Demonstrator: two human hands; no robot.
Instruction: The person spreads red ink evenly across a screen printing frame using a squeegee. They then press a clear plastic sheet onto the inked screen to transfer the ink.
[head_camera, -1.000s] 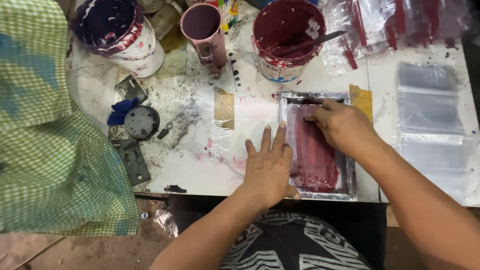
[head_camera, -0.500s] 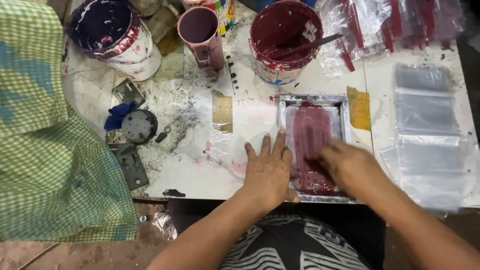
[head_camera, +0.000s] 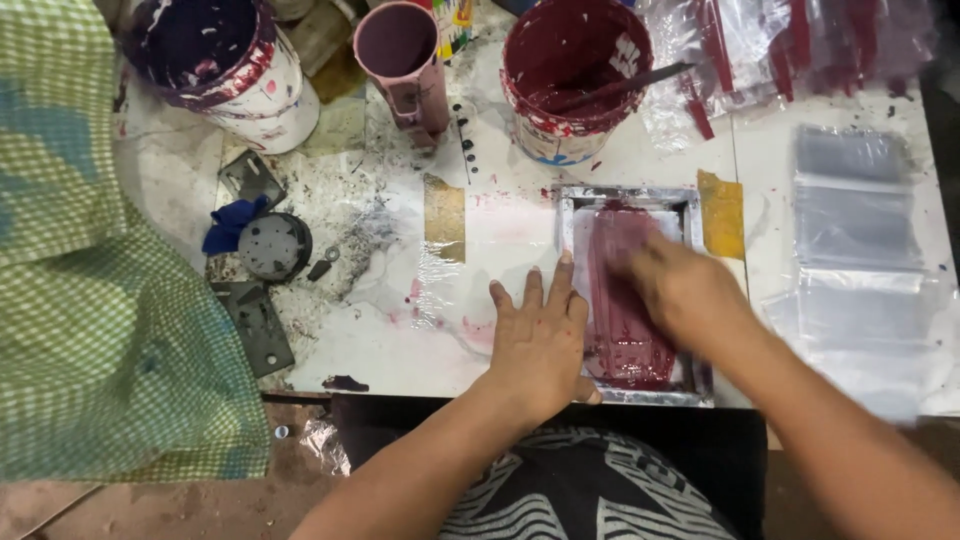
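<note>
Maroon ink slick inside rectangular metal screen frame (head_camera: 690, 215); left hand (head_camera: 538, 335) flat, fingers spread, holding nothing, against frame edge; right hand (head_camera: 685, 290) blurred over ink, grip unclear.

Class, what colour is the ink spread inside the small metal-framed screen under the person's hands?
Dark maroon ink, seen in the head view.

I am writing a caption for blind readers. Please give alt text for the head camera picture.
A person's left hand lies flat beside a small metal-framed printing screen covered in dark red ink, while the blurred right hand is over the screen. Behind it on the stained white table stand an open can of red ink, a pink cup and a white bucket.
</note>
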